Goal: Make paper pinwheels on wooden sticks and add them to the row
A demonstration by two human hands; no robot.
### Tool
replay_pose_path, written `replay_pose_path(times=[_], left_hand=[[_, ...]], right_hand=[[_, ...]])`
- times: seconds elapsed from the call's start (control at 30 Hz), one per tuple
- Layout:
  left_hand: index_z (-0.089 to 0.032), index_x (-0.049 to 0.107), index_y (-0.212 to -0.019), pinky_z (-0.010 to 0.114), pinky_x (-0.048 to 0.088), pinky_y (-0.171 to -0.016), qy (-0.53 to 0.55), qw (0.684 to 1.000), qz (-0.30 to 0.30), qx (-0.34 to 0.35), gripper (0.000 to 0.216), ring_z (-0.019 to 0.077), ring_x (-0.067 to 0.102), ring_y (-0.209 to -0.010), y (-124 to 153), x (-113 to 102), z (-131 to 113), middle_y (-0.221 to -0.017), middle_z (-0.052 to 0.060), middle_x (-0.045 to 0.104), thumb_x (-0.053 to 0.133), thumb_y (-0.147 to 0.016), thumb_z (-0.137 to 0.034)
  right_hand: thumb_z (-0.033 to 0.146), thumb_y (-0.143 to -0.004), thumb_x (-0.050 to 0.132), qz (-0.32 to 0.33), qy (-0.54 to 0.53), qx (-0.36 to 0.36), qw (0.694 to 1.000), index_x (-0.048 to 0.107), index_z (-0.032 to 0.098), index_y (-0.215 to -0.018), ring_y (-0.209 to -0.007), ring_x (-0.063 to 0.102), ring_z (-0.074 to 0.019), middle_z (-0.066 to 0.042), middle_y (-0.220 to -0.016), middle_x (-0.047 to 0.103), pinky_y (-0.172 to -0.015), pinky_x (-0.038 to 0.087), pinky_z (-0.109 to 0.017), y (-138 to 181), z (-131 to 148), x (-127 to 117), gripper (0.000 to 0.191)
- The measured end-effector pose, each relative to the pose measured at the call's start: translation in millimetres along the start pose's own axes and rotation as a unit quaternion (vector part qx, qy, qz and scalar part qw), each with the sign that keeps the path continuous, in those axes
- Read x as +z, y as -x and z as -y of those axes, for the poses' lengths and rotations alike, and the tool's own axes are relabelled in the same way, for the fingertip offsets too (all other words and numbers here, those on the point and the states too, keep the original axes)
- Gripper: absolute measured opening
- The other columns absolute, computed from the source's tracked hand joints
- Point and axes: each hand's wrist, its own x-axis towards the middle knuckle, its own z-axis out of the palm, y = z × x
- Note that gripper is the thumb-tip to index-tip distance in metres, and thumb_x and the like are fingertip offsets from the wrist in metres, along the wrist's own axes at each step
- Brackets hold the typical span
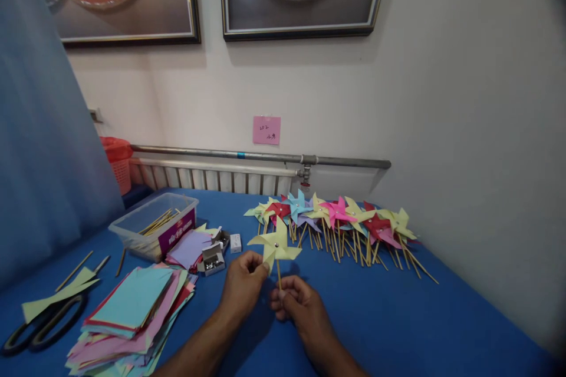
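Observation:
A pale yellow paper pinwheel (283, 251) on a thin wooden stick (279, 274) stands upright between my hands, a shiny pin at its centre. My left hand (243, 283) is closed, thumb and fingers pinching the pinwheel's lower left blade. Lower down, my right hand (296, 303) grips the stick between thumb and curled fingers. Behind it, many finished pinwheels (338, 211) in yellow, red, pink, blue and purple lie in a row, sticks pointing toward me. To the left sit small open boxes of metal pins (213, 261).
At left are a stack of coloured paper squares (132, 300), black-handled scissors (57, 321) under paper scraps, and a clear plastic tub (150, 224) of sticks. A blue cloth (398, 318) covers the table. A metal pipe (265, 157) and radiator run along the wall behind.

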Motion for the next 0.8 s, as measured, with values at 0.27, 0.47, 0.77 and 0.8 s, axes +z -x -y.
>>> replay_pose_path(times=[0.27,0.47,0.77,0.8], left_hand=[[-0.019,0.058,-0.066,0.023,0.032,-0.055,-0.010,1.000,-0.024,0.012,0.018,0.0115,0.041,-0.057,-2.6,-11.3,-9.7,-0.058,-0.005,0.047,0.062,-0.073,-0.035],[-0.018,0.060,-0.068,0.023,0.032,-0.056,-0.026,0.999,-0.032,0.019,0.021,0.0120,0.042,-0.057,-1.7,-17.2,-21.7,-0.057,-0.004,0.048,0.062,-0.075,-0.037],[-0.016,0.061,-0.069,0.025,0.036,-0.056,0.074,0.996,0.006,-0.044,0.027,0.0115,0.048,-0.054,-1.5,-7.0,-11.9,-0.061,-0.001,0.059,0.068,-0.068,-0.042],[-0.016,0.061,-0.068,0.025,0.036,-0.055,0.087,0.994,0.017,-0.063,0.027,0.0116,0.049,-0.052,-1.3,-5.0,-10.5,-0.062,0.000,0.061,0.069,-0.065,-0.042]], right_hand=[[0.048,-0.070,0.076,-0.009,-0.007,0.014,1.000,0.058,0.019,-0.085,-0.064,0.067,-0.0175,-0.005,-0.076,0.072,-0.055,0.046,-0.026,0.0,0.0,1.5,0.038],[0.049,-0.070,0.077,-0.008,-0.014,0.026,1.000,0.055,0.020,-0.086,-0.057,0.063,-0.0146,-0.004,-0.074,0.072,-0.051,0.043,-0.024,0.9,4.1,3.9,0.040],[0.054,-0.069,0.079,-0.016,-0.025,0.018,0.999,0.054,0.020,-0.085,-0.061,0.065,-0.0160,-0.004,-0.075,0.071,-0.055,0.046,-0.026,2.0,3.4,3.1,0.045],[0.055,-0.068,0.079,-0.017,-0.026,0.018,0.999,0.054,0.020,-0.085,-0.062,0.066,-0.0164,-0.004,-0.075,0.071,-0.055,0.047,-0.026,1.8,3.0,2.7,0.046]])
